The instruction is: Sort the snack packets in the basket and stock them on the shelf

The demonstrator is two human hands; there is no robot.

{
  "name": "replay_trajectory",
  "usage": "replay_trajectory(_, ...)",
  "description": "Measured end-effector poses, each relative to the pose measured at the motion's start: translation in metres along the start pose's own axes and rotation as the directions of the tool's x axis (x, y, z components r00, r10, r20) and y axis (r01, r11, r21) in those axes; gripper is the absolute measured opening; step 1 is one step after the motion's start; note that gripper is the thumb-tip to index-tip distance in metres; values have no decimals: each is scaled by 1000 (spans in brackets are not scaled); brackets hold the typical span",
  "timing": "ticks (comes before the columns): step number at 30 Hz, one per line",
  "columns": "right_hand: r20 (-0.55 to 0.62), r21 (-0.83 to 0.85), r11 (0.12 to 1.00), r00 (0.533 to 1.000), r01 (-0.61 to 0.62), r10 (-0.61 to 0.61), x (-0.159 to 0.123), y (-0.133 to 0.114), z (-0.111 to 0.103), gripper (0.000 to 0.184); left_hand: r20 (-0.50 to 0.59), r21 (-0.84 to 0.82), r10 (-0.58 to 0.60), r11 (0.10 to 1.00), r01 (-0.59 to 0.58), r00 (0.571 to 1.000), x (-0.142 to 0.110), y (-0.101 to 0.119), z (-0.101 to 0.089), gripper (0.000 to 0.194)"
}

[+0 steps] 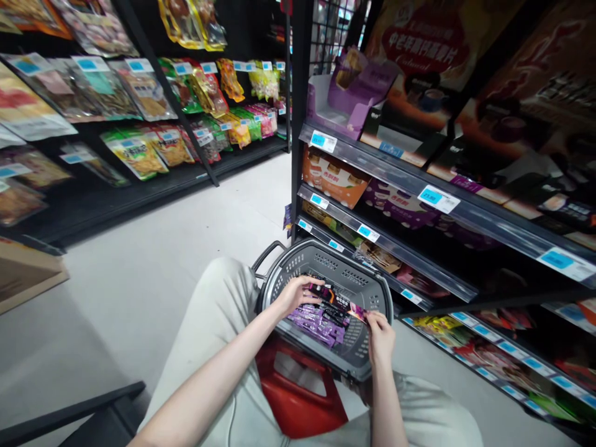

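Observation:
A grey shopping basket [363, 282] with slotted walls sits between my knees. Purple stick sachets [311, 323] lie in a loose pile at its bottom left. Above them, black stick sachets [342, 299] with pink and orange print stretch between my hands. My left hand [295, 297] is over the basket's left side, its curled fingers and thumb around the left end of the black sachets. At the right rim, my right hand [382, 335] pinches the pink-printed end of one black sachet between thumb and fingertips. The exact number of black sachets in my fingers is unclear.
Under the basket is a red stool or frame [298, 397]. Close on the right stands a shelf unit [382, 158] with boxed drinks and price tags. Snack shelves [139, 180] line the left across the pale floor [186, 230]. A cardboard box [32, 273] is at the left edge.

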State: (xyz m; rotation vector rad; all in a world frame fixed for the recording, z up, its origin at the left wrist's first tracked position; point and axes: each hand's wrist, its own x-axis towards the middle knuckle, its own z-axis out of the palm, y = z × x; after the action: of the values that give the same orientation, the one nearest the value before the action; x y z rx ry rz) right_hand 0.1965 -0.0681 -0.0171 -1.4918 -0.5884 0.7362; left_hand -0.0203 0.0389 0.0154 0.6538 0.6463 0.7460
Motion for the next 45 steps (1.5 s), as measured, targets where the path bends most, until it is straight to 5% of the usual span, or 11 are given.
replay_trajectory(3, -2, -77, 996, 999, -34, 34, 1, 0, 0, 23, -83, 149, -11, 988, 23, 996, 2, -4, -1, 35)
replay_trajectory(7, 44, 93, 969, 974, -227, 224, 0, -2, 3, 37, -115, 242, 51, 970, -22, 992, 5, -9, -2, 66)
replay_trajectory(12, 245, 110, 904, 892, -414, 379, -7, -6, 9, 26, -209, 271, 112, 961, -52, 971, 8, -17, -1, 48)
replay_trajectory(15, 187, -77, 931, 912, -358, 366, -6, -7, 10, 25, -253, 293, 173, 951, -95, 952, 7, -19, 2, 39)
replay_trajectory(19, 100, -350, 931, 983, -107, 151, -2, -13, 7, 32, -285, 286, 256, 942, -174, 924, 4, -18, 4, 35)
replay_trajectory(23, 177, -284, 959, 982, -17, 70, 2, -16, 2, 28, -234, 242, 200, 960, -142, 951, 4, -13, 3, 36)
replay_trajectory(28, 377, -142, 910, 829, -389, 413, -11, 7, 15, 28, -286, 439, 342, 877, -195, 895, -3, -4, 12, 27)
replay_trajectory(33, 478, -68, 849, 730, -523, 488, -25, 11, 33, 28, -402, 415, 418, 876, -244, 815, -7, 4, 13, 28)
replay_trajectory(36, 416, 20, 892, 815, -451, 403, -16, -3, 28, 23, -480, 298, 345, 929, -220, 807, -3, 3, 5, 29)
replay_trajectory(40, 230, -153, 971, 949, -183, 215, 3, -16, 12, 22, -467, 211, 217, 969, -130, 857, 4, -7, 0, 26)
replay_trajectory(45, 57, -201, 954, 969, -223, 239, 13, -9, -17, 29, -273, 342, -33, 931, 129, 961, 6, -22, -1, 26)
